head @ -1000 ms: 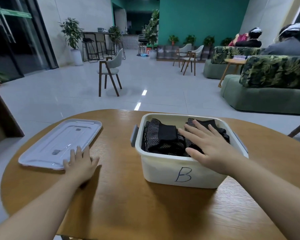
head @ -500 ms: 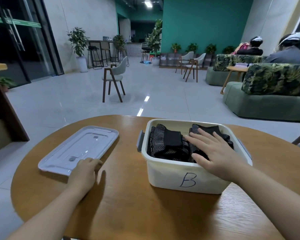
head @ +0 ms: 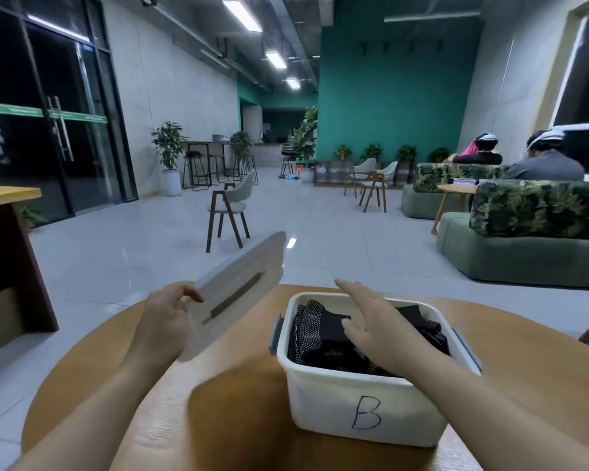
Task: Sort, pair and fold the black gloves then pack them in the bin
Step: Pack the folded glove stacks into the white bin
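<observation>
Seen from the head camera over a round wooden table [head: 238, 419]: white plastic bin [head: 364, 399] marked with a handwritten "B", standing open at right of centre, grey latch handles on both ends. Packed inside, folded black gloves [head: 323, 341] with white grip dots, filling the bin nearly to the rim.

Left hand [head: 165, 317], fingers curled around the near edge of a pale grey rectangular plastic lid [head: 238, 290], gripping it. Lid lifted clear of the table and tilted, far end raised toward the room, motion-blurred (a dark slot visible along its underside). Positioned left of the bin, not touching it.

Right hand [head: 374, 328], open, fingers straight and spread, palm down, held over the gloves inside the bin; holding nothing. Contact with the top glove not discernible from this angle.

Behind, a tiled lobby floor with a grey-seated wooden chair [head: 230, 212], green patterned sofas [head: 531, 232] at right, two seated people [head: 524, 158] beyond them, potted plants [head: 169, 144] along a teal wall.
</observation>
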Action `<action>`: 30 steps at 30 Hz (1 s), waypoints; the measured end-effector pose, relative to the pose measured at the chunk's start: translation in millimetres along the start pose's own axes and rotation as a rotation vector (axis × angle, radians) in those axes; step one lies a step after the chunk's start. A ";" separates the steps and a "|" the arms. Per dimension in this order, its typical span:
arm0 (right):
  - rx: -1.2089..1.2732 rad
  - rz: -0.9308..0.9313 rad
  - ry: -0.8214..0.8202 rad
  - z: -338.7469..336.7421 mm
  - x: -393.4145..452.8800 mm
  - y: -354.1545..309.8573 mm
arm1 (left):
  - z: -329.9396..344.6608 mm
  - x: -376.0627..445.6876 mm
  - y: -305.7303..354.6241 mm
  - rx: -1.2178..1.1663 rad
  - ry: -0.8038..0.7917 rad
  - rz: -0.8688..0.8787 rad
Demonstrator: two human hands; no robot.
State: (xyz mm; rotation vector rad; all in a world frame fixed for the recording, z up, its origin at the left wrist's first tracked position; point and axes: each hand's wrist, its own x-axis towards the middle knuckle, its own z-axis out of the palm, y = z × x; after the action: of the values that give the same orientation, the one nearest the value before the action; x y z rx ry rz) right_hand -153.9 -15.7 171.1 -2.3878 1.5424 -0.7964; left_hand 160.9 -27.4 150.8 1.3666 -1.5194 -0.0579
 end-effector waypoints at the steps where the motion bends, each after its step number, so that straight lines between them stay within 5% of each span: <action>1: 0.032 0.016 0.001 -2.6 3.8 -2.1 | -2.6 3.1 11.9 -0.054 -0.001 -0.014; 12: 0.154 0.126 0.162 -38.1 25.2 -1.5 | -22.5 53.8 92.7 -0.661 -0.178 -0.102; 22: 0.117 0.179 0.404 -72.1 9.2 48.7 | 0.4 76.9 126.2 -0.728 -0.440 -0.088; 30: 0.267 0.267 0.327 -81.1 -15.2 79.8 | 49.7 96.0 132.4 -0.800 -0.478 -0.168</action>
State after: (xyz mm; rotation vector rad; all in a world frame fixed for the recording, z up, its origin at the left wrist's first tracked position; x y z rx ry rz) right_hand -264.6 -27.1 199.4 -1.8845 1.6963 -1.2832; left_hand 53.0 -81.2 271.8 0.8395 -1.4980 -1.0452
